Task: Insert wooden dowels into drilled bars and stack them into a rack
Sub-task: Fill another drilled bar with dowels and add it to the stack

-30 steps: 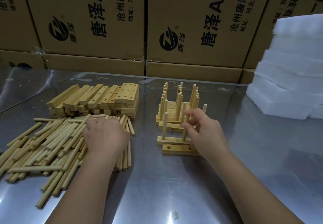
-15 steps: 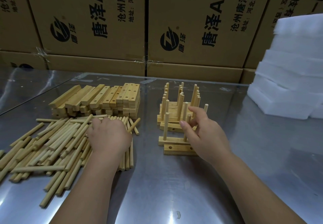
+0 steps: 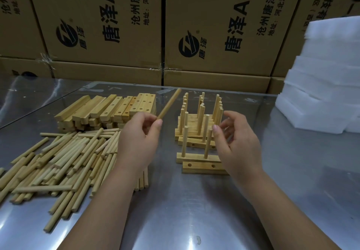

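Note:
My left hand (image 3: pixel 139 140) pinches one wooden dowel (image 3: pixel 169 103) by its lower end, lifted above the table and slanting up to the right. Below it lies a loose pile of dowels (image 3: pixel 64 158). Behind that sits a stack of drilled bars (image 3: pixel 109 111). At centre stands the rack of stacked bars with upright dowels (image 3: pixel 198 121). In front of it a bar with two upright dowels (image 3: pixel 196 157) stands beside an empty two-hole bar (image 3: pixel 202 167). My right hand (image 3: pixel 236 142) hovers by that bar's right dowel, fingers loosely spread, holding nothing.
The work lies on a shiny metal table (image 3: pixel 194 210). Printed cardboard boxes (image 3: pixel 214 35) form a wall along the back. A stack of white foam slabs (image 3: pixel 323 86) stands at the right edge of the table.
My left hand rose off the dowel pile with one dowel pinched in its fingers. My right hand let go of the upright dowel and drew back slightly to the right.

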